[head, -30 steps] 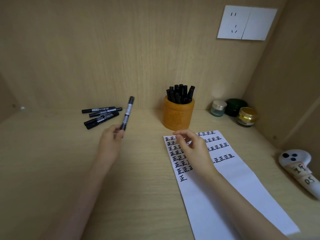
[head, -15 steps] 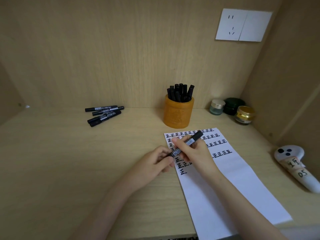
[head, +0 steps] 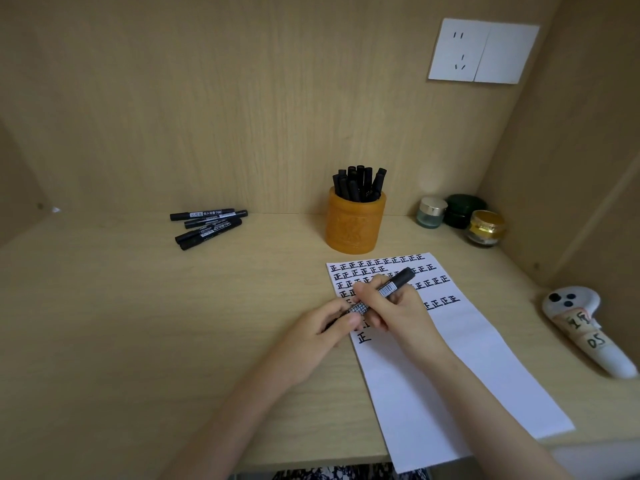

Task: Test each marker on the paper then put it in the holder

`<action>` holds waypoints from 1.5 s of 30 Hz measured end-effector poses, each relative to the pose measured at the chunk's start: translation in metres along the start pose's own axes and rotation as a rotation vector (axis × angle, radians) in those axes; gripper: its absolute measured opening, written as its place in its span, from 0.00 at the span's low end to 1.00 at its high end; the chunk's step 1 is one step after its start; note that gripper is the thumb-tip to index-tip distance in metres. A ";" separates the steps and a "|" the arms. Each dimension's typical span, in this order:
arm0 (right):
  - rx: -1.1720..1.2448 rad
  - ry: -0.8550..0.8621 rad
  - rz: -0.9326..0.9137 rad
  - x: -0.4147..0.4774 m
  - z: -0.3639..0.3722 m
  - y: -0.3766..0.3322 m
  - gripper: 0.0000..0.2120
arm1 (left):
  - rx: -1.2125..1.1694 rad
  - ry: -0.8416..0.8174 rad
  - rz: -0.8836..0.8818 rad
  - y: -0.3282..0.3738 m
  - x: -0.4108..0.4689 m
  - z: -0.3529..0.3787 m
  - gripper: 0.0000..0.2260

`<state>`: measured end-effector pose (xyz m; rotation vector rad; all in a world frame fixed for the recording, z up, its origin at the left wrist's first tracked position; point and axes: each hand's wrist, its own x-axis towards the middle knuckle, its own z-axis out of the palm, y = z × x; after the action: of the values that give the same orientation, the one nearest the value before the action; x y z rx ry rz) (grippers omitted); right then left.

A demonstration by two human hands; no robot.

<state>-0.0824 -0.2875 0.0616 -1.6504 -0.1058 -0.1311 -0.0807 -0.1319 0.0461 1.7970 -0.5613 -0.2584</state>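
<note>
The marker [head: 388, 289] is black with a white barcode sticker, and it slants over the paper [head: 450, 358]. The right hand [head: 398, 313] grips its middle, and the left hand [head: 318, 337] pinches its low end.

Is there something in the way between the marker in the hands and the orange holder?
Nothing visible lies between the marker and the holder, only the paper. The holder's mouth is crowded with standing markers.
</note>
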 end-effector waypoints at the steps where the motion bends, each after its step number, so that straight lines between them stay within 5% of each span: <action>1: 0.033 0.035 0.008 -0.001 0.000 0.000 0.16 | -0.001 0.003 0.002 0.001 -0.001 0.000 0.06; 7: 0.212 0.287 0.084 -0.001 -0.024 0.004 0.13 | 0.000 0.072 -0.049 -0.005 -0.009 -0.009 0.08; 22: -0.186 0.336 0.048 -0.010 -0.022 0.028 0.14 | 0.228 -0.086 -0.030 -0.006 -0.021 -0.005 0.13; 45: -0.284 0.385 0.046 -0.010 -0.020 0.031 0.17 | 0.277 -0.080 -0.057 -0.006 -0.023 -0.005 0.12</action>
<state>-0.0884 -0.3103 0.0309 -1.8773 0.2544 -0.4419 -0.0966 -0.1151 0.0393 2.0801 -0.6272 -0.3039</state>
